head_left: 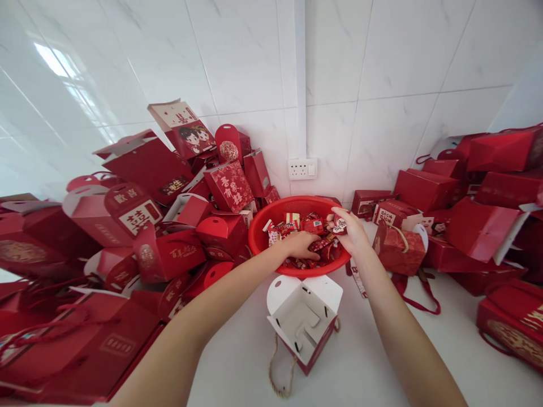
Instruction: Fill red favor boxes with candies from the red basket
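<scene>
A red plastic basket (259,223) holds many wrapped candies (314,225) in red and patterned wrappers. My left hand (300,245) reaches into it over the rim, fingers apart and touching the candies, with no candy plainly gripped. Above the basket's right rim, my right hand (353,230) is closed on a small red candy packet (340,224) with a white heart-shaped label. In front of the basket stands a small gift box (311,347), red outside and white inside. Its flaps are spread, its rope handles hang at the sides, and no candy shows inside.
Red gift boxes (167,251) are heaped on the left, some tilted on others. More red boxes (428,195) are stacked on the right, one trailing a ribbon (429,294). The white table (356,362) meets a tiled wall with a power socket (302,169) behind the basket.
</scene>
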The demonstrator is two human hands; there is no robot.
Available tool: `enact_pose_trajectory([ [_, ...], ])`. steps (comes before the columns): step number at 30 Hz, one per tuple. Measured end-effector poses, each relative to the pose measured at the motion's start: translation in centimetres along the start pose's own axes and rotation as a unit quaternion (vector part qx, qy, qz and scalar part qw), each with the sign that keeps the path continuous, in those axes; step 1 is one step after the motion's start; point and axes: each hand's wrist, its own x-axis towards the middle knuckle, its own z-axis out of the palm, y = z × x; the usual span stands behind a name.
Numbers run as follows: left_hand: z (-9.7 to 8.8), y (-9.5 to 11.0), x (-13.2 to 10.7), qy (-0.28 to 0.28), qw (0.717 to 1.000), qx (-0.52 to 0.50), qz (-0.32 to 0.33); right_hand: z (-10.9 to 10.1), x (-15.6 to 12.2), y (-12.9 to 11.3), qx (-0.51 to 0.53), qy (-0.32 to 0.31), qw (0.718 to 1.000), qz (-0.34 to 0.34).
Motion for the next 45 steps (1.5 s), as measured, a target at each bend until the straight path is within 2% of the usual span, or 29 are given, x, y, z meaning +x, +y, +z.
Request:
enact_pose_trajectory([
  [3, 0.3, -0.3, 0.4, 0.009, 1.000, 0.006, -0.007, -0.1, 0.0, 0.0, -0.003, 0.000, 1.000, 0.000],
  [6, 0.0, -0.9, 0.5, 0.042, 0.999, -0.017, -0.012, -0.3, 0.1, 0.1, -0.005, 0.008, 1.000, 0.000],
  [13, -1.4, -2.1, 0.6, 0.194, 0.972, -0.122, -0.048, -0.9, 0.7, 0.5, -0.009, 0.044, 0.999, 0.002],
  [17, -1.5, -2.1, 1.0, 0.242, 0.946, -0.211, -0.039, -0.6, 0.5, 0.4, -0.026, 0.015, 0.999, 0.039],
  [22, -1.3, -1.6, 1.0, 0.231, 0.929, -0.288, -0.001, 0.1, 0.0, 0.3, -0.047, -0.042, 0.994, 0.090],
  [27, -1.5, -1.6, 0.7, 0.227, 0.932, -0.283, 0.005, -0.1, 0.0, 0.1, -0.033, -0.015, 0.998, 0.061],
  [30, -1.6, -1.6, 0.6, 0.213, 0.944, -0.252, -0.007, -0.3, 0.0, 0.0, -0.027, 0.002, 0.999, 0.045],
  [38, -1.2, -1.6, -0.1, 0.097, 0.988, -0.105, -0.062, -0.3, 0.1, 0.1, -0.009, 0.043, 0.998, 0.036],
  [45, -1.1, -3.9, -0.1, 0.085, 0.979, 0.002, -0.183, -0.6, 0.3, 0.2, 0.002, 0.047, 0.999, 0.022],
])
